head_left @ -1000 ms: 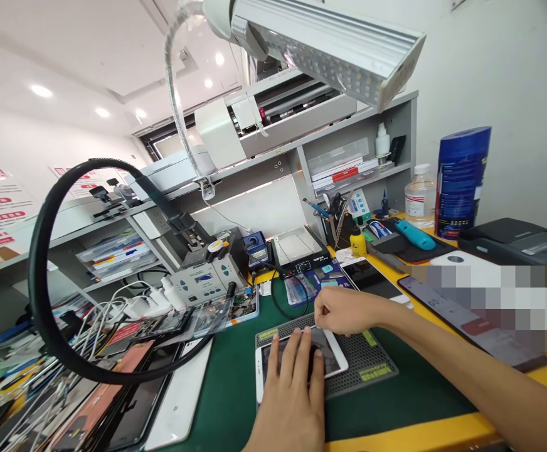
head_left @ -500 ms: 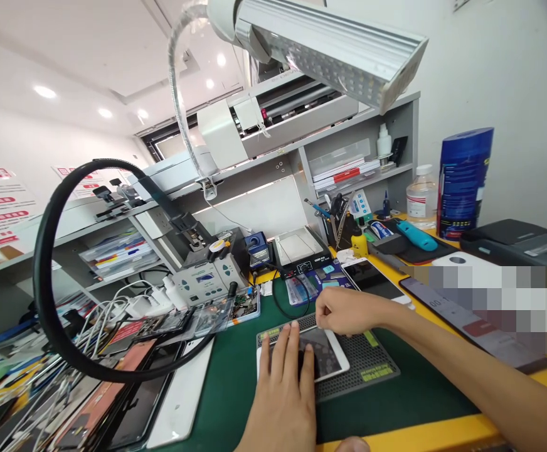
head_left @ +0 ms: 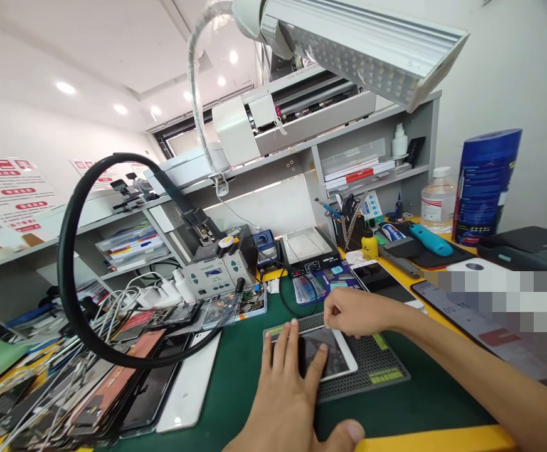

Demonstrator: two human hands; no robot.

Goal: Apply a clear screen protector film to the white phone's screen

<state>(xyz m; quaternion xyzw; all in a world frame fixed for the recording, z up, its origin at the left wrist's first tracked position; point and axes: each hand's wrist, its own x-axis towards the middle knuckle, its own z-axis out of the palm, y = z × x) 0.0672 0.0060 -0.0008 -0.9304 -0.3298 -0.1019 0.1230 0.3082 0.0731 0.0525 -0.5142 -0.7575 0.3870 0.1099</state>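
A small white-framed tablet [head_left: 338, 356] with a dark screen lies face up on a grey perforated mat [head_left: 370, 367]. Across its left part my left hand [head_left: 285, 383] rests with fingers spread and the thumb stretched out toward the table's near edge. My right hand [head_left: 355, 312] is closed at the tablet's far edge, knuckles up. Its fingertips point down out of sight, so whatever they pinch is hidden. The mat sits on a green work surface [head_left: 236, 376].
Phone parts and a white back panel [head_left: 186, 392] are piled at left, under a looping black hose [head_left: 64, 282]. Behind stand a grey control station [head_left: 217, 273] and a hot plate [head_left: 308, 251]. A white phone [head_left: 381, 282] and a larger phone [head_left: 447, 307] lie at right.
The view has shifted slightly, so everything appears a little further right. My left thumb has spread outward and a left finger has moved on the screen. My right hand stays at the far edge.
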